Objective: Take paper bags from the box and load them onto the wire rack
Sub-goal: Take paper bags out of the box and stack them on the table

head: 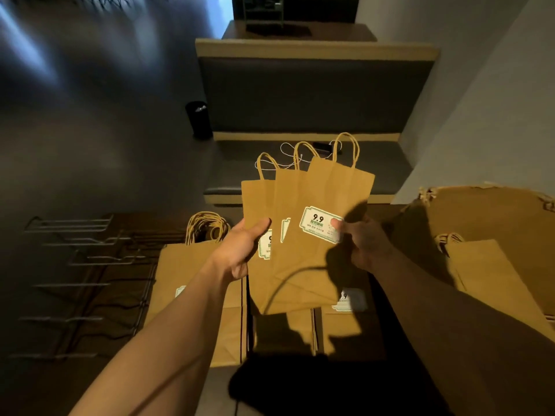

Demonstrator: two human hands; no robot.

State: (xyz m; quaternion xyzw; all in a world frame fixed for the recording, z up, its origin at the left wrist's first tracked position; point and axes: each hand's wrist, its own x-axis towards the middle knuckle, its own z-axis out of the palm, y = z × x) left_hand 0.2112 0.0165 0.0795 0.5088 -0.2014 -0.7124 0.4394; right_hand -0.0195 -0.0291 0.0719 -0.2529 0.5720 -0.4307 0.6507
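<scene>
The person holds three flat brown kraft paper bags with twisted paper handles (303, 235) fanned out in front of the body, handles pointing up and away. The left hand (243, 250) grips the left edge of the fan, thumb lying across the front of the leftmost bag and fingers hidden behind it. The right hand (360, 238), in shadow, pinches the right side of the front bag, its thumb pressed on the white label printed "9.9" (319, 225).

Below the held bags, a row of the same brown bags lies stacked in the dark wire rack (99, 283), whose thin metal dividers stand out at the left. The nearest stack (192, 289) sits just left of the left forearm, its bundle of handles poking up at the far end. More stacks lie directly under the fan.

At the right, the open brown cardboard box (486, 211) holds another flat bag (492, 277) beside the right forearm.

Beyond the hands stands a dark upholstered bench with pale trim (312, 94), and a black cylindrical bin (198, 120) stands on the floor at its left end.
</scene>
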